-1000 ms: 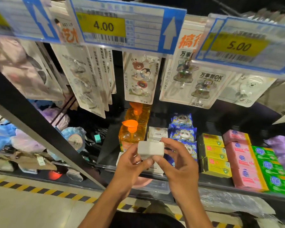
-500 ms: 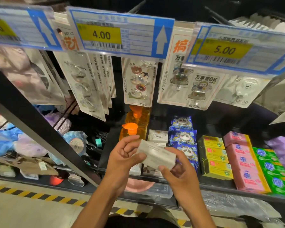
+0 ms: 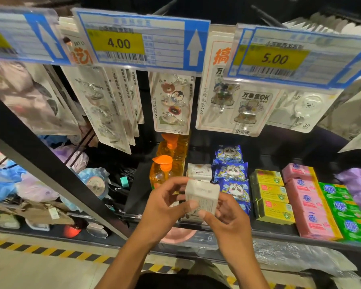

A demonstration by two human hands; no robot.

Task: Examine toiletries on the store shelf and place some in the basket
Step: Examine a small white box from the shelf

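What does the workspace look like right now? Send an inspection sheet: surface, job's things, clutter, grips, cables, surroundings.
Surface: dark store shelf, stocked in rows.
Job's things: white box held up in front of the shelf; second white box on the shelf behind it; orange pump bottles to the left; blue panda packs, yellow boxes, pink boxes and green boxes to the right. Basket: nothing seen.
Clutter: loose bagged goods in the bay to the left.
Grips: left grip and right grip, bare hands, both pinch the white box.
Cables: nothing seen.
Surroundings: hook packs hang above; 4.00 price tag; 5.00 price tag; striped floor tape.
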